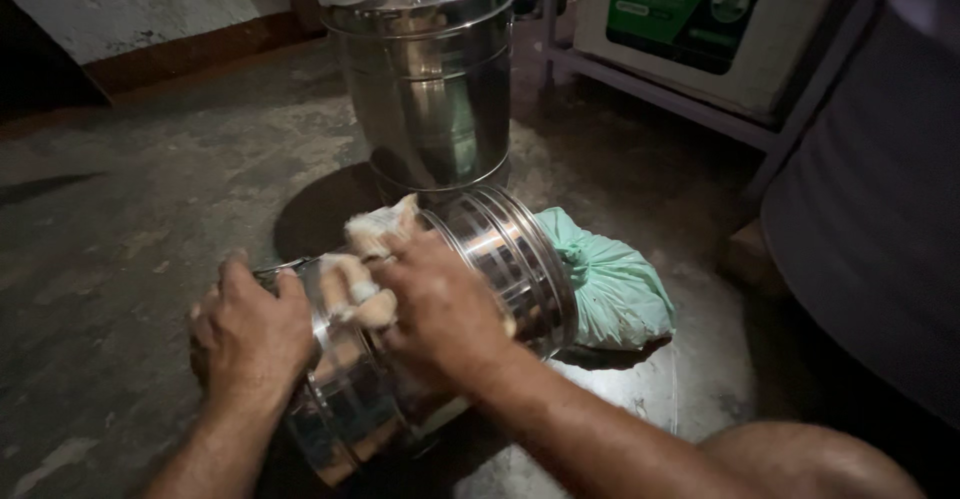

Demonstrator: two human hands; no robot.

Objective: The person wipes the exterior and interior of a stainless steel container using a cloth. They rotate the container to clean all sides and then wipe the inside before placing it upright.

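Two hands on a steel canister point(430, 339) lying on its side on the concrete floor point(120, 219). Left hand point(255, 334) grips its near end, fingers curled. Right hand point(440, 309) presses a pale cloth point(365, 259) against its wall. Bigger lidded steel drum point(425, 69) stands upright behind, green bag point(610, 284) just beside.

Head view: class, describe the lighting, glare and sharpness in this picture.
Head view: dim overall, corners falling into darkness; bright glare streaks on the lying steel drum; a dark shadow beside the upright drum; both hands slightly soft.
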